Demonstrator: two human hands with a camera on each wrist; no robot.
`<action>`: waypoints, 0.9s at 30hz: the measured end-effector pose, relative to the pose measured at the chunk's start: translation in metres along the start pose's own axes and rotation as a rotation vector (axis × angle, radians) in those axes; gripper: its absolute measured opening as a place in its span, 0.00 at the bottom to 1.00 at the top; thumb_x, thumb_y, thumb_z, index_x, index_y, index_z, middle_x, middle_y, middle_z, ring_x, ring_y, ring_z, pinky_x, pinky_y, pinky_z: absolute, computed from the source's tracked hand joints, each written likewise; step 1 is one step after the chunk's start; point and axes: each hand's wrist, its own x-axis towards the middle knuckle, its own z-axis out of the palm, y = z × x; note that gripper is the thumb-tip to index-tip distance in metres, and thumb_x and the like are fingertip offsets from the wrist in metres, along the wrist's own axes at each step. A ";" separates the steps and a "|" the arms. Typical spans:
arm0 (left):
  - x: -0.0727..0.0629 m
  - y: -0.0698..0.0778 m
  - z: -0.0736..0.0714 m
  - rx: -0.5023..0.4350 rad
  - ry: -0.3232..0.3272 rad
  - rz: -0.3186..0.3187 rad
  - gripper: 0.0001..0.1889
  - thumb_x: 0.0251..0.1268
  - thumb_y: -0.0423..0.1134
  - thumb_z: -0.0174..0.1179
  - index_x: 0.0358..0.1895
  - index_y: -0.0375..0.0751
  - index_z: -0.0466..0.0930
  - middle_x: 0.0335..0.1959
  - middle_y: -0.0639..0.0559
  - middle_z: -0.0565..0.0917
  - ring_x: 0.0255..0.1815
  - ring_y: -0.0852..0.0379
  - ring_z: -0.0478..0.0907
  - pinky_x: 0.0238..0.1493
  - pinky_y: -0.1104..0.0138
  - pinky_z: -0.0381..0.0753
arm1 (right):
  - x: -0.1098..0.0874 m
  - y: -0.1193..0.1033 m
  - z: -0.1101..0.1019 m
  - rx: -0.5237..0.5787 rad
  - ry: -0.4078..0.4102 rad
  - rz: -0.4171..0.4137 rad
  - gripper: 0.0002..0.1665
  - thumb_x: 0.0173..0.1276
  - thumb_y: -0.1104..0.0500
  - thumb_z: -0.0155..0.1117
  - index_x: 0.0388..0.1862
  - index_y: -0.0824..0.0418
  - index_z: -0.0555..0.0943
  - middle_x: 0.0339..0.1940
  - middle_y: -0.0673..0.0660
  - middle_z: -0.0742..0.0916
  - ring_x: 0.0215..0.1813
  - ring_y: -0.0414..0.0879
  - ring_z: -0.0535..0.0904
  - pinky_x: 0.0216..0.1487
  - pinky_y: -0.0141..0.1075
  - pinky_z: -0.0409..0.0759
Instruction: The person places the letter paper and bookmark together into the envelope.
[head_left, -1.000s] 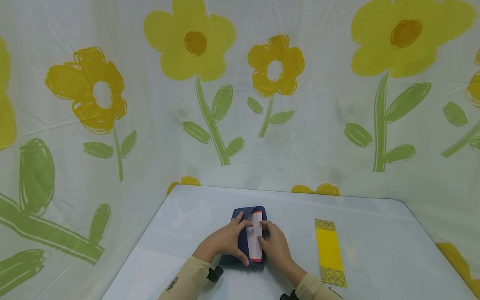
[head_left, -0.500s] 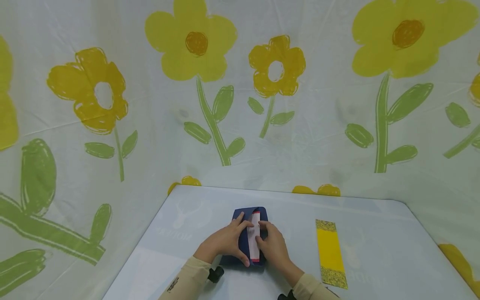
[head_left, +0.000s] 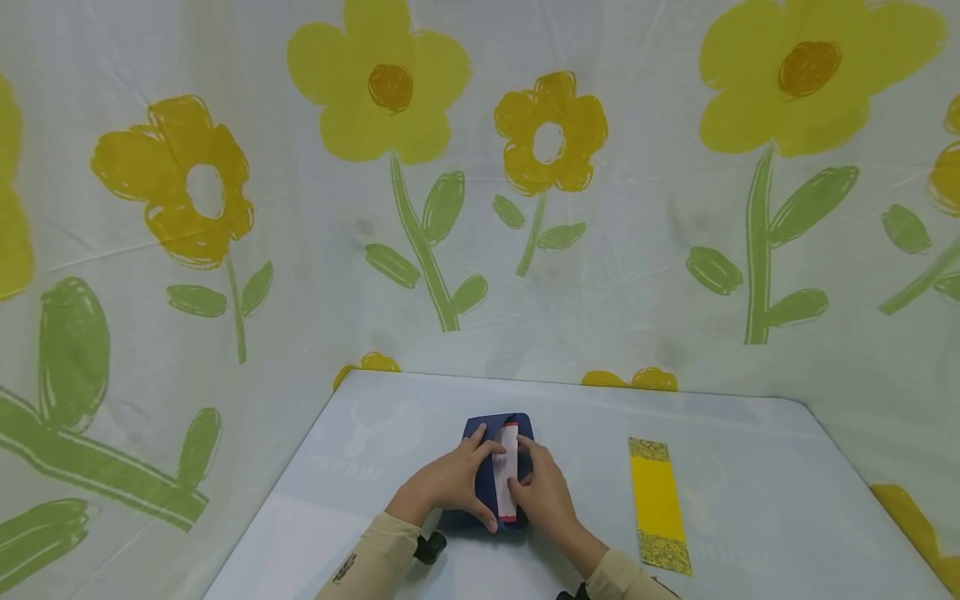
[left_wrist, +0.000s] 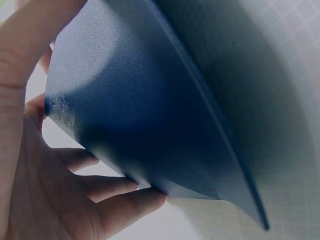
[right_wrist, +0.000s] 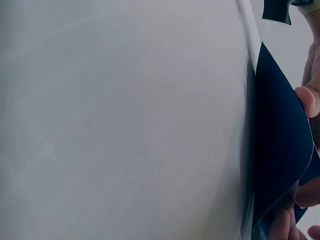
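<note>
A dark blue envelope (head_left: 486, 483) lies on the table in the middle of the head view, its side gaping. My left hand (head_left: 450, 479) spans it and holds it, thumb at the near edge, fingers toward the far edge. In the left wrist view this envelope (left_wrist: 135, 100) stands tilted between thumb and fingers. A white paper with red ends (head_left: 504, 467) shows in the opening, partly inside. With curled fingers and thumb, my right hand (head_left: 547, 492) grips its right side; the fingertips are partly hidden. The right wrist view has the blue flap (right_wrist: 280, 135) at its right.
A yellow strip with gold patterned ends (head_left: 660, 504) lies to the right of the hands. The pale table (head_left: 765, 467) has rounded far corners. Behind it hangs a white flower-printed curtain (head_left: 637, 250). A black wrist camera (head_left: 431, 548) sits by the left cuff.
The white paper has slid left, deeper into the envelope, so a narrower strip shows. My right hand has moved slightly left with it. My left hand has kept its place.
</note>
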 end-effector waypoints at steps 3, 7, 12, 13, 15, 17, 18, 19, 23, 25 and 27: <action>-0.001 0.000 -0.001 -0.004 0.004 0.006 0.58 0.30 0.70 0.81 0.73 0.66 0.62 0.84 0.40 0.47 0.79 0.30 0.54 0.66 0.40 0.71 | 0.000 -0.001 0.002 -0.016 -0.009 -0.008 0.38 0.63 0.65 0.73 0.71 0.65 0.71 0.61 0.62 0.81 0.29 0.36 0.74 0.27 0.28 0.77; -0.002 0.001 -0.002 -0.010 0.011 0.019 0.58 0.30 0.69 0.81 0.73 0.64 0.63 0.83 0.39 0.47 0.78 0.29 0.55 0.65 0.40 0.72 | 0.001 -0.004 0.005 -0.028 0.002 -0.018 0.37 0.62 0.66 0.73 0.70 0.67 0.71 0.59 0.63 0.82 0.29 0.36 0.74 0.28 0.29 0.77; -0.002 0.001 -0.002 -0.004 0.018 0.028 0.58 0.30 0.69 0.81 0.73 0.63 0.63 0.83 0.38 0.47 0.77 0.28 0.55 0.65 0.42 0.73 | 0.002 -0.006 0.009 -0.031 0.041 -0.041 0.37 0.60 0.67 0.73 0.69 0.68 0.72 0.57 0.63 0.82 0.30 0.37 0.73 0.30 0.30 0.77; -0.002 0.001 -0.002 -0.002 0.018 0.029 0.58 0.30 0.69 0.81 0.73 0.63 0.63 0.83 0.38 0.47 0.77 0.28 0.55 0.65 0.42 0.73 | 0.002 -0.007 0.010 -0.034 0.049 -0.044 0.38 0.60 0.67 0.73 0.69 0.68 0.72 0.57 0.63 0.82 0.30 0.37 0.73 0.31 0.30 0.77; -0.001 0.001 -0.001 0.000 0.017 0.029 0.58 0.30 0.69 0.81 0.73 0.63 0.63 0.83 0.38 0.47 0.77 0.28 0.55 0.65 0.42 0.73 | 0.002 -0.006 0.012 -0.038 0.063 -0.047 0.38 0.59 0.68 0.73 0.69 0.68 0.72 0.56 0.63 0.83 0.32 0.37 0.73 0.32 0.31 0.77; -0.001 0.001 -0.001 -0.002 0.014 0.027 0.58 0.30 0.69 0.81 0.73 0.63 0.63 0.83 0.38 0.47 0.78 0.28 0.54 0.65 0.41 0.72 | 0.002 -0.005 0.014 -0.043 0.075 -0.058 0.39 0.58 0.69 0.72 0.69 0.69 0.71 0.55 0.63 0.83 0.33 0.38 0.73 0.33 0.32 0.77; -0.001 0.001 -0.001 -0.003 0.014 0.027 0.58 0.30 0.69 0.81 0.73 0.63 0.63 0.83 0.38 0.47 0.78 0.28 0.54 0.65 0.41 0.72 | 0.002 -0.005 0.015 -0.044 0.076 -0.056 0.39 0.58 0.69 0.72 0.69 0.68 0.71 0.55 0.62 0.82 0.33 0.38 0.73 0.34 0.32 0.77; -0.001 0.001 -0.001 -0.007 0.014 0.028 0.58 0.29 0.69 0.81 0.73 0.63 0.63 0.83 0.38 0.47 0.78 0.28 0.54 0.65 0.41 0.72 | 0.002 -0.005 0.016 -0.045 0.075 -0.053 0.39 0.59 0.69 0.72 0.70 0.68 0.71 0.56 0.62 0.82 0.34 0.38 0.73 0.34 0.31 0.77; 0.000 0.000 -0.001 -0.004 0.019 0.030 0.58 0.29 0.69 0.81 0.73 0.64 0.63 0.83 0.38 0.48 0.78 0.30 0.56 0.66 0.43 0.73 | 0.001 -0.005 0.018 -0.026 0.073 -0.064 0.39 0.60 0.70 0.71 0.71 0.68 0.70 0.55 0.62 0.82 0.34 0.38 0.74 0.34 0.32 0.78; 0.000 0.000 0.000 -0.002 0.020 0.030 0.58 0.29 0.69 0.81 0.72 0.64 0.64 0.83 0.38 0.48 0.78 0.30 0.56 0.66 0.43 0.73 | 0.001 -0.005 0.019 -0.018 0.070 -0.069 0.39 0.60 0.71 0.70 0.71 0.68 0.70 0.55 0.62 0.82 0.33 0.38 0.75 0.34 0.32 0.78; -0.001 -0.001 0.000 -0.001 0.016 0.026 0.58 0.29 0.69 0.81 0.72 0.65 0.63 0.83 0.38 0.48 0.78 0.31 0.56 0.66 0.43 0.73 | 0.000 -0.006 0.020 -0.011 0.064 -0.055 0.39 0.60 0.70 0.70 0.71 0.68 0.70 0.55 0.62 0.82 0.33 0.38 0.75 0.34 0.31 0.78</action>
